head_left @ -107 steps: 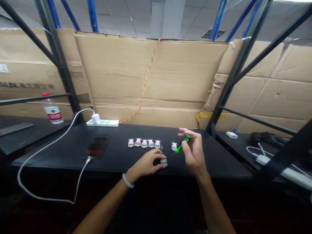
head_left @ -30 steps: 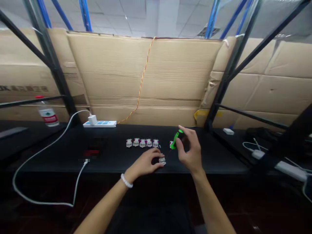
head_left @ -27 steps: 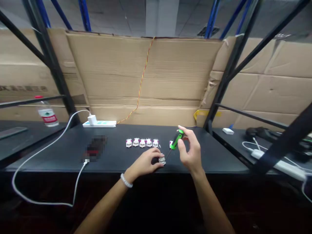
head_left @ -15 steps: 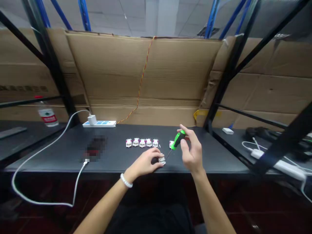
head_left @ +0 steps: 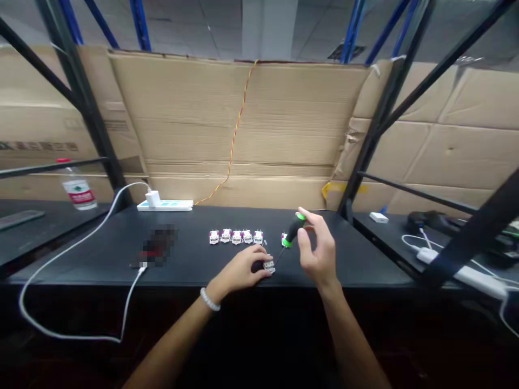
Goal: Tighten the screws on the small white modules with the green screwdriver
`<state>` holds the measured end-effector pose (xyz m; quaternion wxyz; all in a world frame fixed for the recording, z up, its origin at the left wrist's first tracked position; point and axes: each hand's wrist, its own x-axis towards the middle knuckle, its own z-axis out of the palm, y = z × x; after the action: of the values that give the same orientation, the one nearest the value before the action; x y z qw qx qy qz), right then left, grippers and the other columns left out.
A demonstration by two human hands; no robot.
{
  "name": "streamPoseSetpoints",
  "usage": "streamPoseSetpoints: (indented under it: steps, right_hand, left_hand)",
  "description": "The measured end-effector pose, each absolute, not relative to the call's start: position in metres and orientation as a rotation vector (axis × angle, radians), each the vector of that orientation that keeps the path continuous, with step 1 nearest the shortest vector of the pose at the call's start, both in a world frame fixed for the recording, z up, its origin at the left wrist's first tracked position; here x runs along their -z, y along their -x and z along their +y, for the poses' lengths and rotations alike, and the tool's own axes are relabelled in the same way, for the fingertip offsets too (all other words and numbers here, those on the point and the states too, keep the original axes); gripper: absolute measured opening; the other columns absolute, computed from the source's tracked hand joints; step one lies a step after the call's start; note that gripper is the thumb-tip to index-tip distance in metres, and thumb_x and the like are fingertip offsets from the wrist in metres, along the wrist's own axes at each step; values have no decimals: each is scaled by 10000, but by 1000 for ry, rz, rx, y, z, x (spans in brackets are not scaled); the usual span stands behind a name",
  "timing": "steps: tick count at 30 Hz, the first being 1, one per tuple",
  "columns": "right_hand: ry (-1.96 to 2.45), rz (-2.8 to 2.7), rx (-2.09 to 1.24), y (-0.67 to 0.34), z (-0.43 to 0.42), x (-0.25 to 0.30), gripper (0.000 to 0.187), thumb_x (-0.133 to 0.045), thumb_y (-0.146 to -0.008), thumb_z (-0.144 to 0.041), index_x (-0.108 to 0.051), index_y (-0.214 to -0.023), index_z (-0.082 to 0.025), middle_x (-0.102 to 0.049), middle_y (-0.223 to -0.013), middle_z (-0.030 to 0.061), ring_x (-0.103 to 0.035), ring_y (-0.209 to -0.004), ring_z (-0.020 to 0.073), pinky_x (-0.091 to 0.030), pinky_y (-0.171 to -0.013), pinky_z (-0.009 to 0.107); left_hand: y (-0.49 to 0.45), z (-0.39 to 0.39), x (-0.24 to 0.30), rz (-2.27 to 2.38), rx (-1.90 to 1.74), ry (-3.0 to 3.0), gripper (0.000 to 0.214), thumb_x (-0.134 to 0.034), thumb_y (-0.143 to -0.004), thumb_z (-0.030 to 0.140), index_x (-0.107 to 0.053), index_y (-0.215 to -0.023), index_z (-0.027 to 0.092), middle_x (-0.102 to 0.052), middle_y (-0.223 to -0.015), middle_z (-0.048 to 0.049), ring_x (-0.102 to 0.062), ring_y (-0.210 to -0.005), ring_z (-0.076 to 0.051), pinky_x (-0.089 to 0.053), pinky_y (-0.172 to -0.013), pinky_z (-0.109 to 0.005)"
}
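My left hand (head_left: 244, 267) rests at the front of the black tabletop, its fingers closed on a small white-and-black part (head_left: 268, 265) that I cannot name more exactly. My right hand (head_left: 319, 247) grips the top of a black-and-green screwdriver (head_left: 292, 229) between fingertips and thumb. The screwdriver leans, and its thin shaft runs down to the right side of the part; the exact contact of the tip is too small to make out. Behind my left hand, several small white-and-purple pieces (head_left: 237, 237) stand in a row. A similar piece (head_left: 284, 238) is partly hidden behind the screwdriver.
At left lie a blurred dark device (head_left: 157, 247) with a white cable (head_left: 67, 254) and a white power strip (head_left: 172, 205). Cardboard (head_left: 284, 124) closes off the back. Black metal posts (head_left: 371, 129) flank the table. A bottle (head_left: 80, 192) stands beyond the left post.
The screwdriver's handle has turned about its axis, so more black and less green faces me. My right fingers have shifted slightly; my left hand and the part stay in place.
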<state>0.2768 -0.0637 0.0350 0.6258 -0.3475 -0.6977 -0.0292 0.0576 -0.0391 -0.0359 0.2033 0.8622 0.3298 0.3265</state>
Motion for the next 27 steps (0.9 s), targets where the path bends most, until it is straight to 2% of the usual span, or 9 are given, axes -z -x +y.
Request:
streamPoseSetpoints:
  steps: [4,6,9,11,15,18,23,25,27]
  right_hand:
    - [845,-1542,184,-274,-65,-37,380,-734,-952,-321,-702,-1316,-214,-633,-1119,98,-640,-896,218,-593,-739,364]
    - [858,-1538,173,-274,-66,-37,360,-711,-968,-305,-699,-1315,-214,-634,-1094,89,-625,-843,203,-590,-735,365]
    - [831,-1615,79,-275,-67,-37,411,-531,-1039,-233,-620,-1440,-214,-670,-1185,115,-666,-977,234,-596,-834,393]
    - [802,-1647,50,-276,-68,-38,443,-485,-1046,-217,-590,-1477,-211,-680,-1203,119,-667,-1040,247,-592,-863,399]
    - [852,-1587,127,-273,-68,-38,417,-703,-966,-322,-670,-1365,-203,-642,-1121,102,-636,-912,231,-590,-765,371]
    - [901,-1536,160,-273,-65,-35,419,-698,-972,-323,-679,-1376,-214,-605,-1095,91,-612,-826,205,-593,-749,375]
    - [834,-1599,8,-278,-62,-30,515,-466,-1052,-235,-511,-1565,-229,-676,-1291,130,-684,-1133,266,-591,-971,447]
    - [808,-1604,-20,-278,-63,-31,492,-468,-1051,-226,-528,-1539,-237,-701,-1317,124,-692,-1160,270,-585,-986,451]
    - [807,-1609,19,-276,-65,-33,441,-544,-1034,-255,-586,-1472,-234,-701,-1306,127,-689,-1147,275,-596,-944,437]
  left_hand:
    - [-58,-39,35,925,-903,-2407,303,-796,-943,315,-782,-1225,207,-698,-1214,-92,-694,-1122,-253,-546,-1057,-384]
    - [-58,-39,35,922,-903,-2403,300,-795,-944,311,-782,-1225,206,-699,-1211,-93,-694,-1124,-253,-545,-1062,-385]
    - [-59,-39,35,911,-915,-2400,294,-795,-943,306,-784,-1217,203,-702,-1202,-93,-699,-1112,-250,-550,-1054,-380]
    - [-58,-39,35,911,-915,-2404,292,-797,-939,307,-786,-1212,202,-703,-1198,-94,-701,-1103,-251,-556,-1046,-380]
    - [-58,-39,35,916,-912,-2412,294,-797,-938,311,-785,-1216,215,-702,-1210,-95,-695,-1127,-258,-551,-1059,-389]
    - [-58,-39,35,915,-909,-2402,298,-796,-938,303,-783,-1222,212,-698,-1207,-96,-696,-1125,-257,-551,-1053,-385]
    - [-58,-40,34,928,-901,-2393,296,-794,-940,309,-784,-1220,213,-699,-1206,-91,-698,-1115,-253,-547,-1062,-384]
    - [-58,-40,34,930,-898,-2391,293,-789,-944,319,-786,-1218,216,-701,-1204,-89,-697,-1114,-252,-548,-1060,-379]
    - [-58,-40,34,928,-900,-2388,295,-785,-947,332,-784,-1221,222,-701,-1210,-89,-696,-1118,-251,-550,-1060,-376]
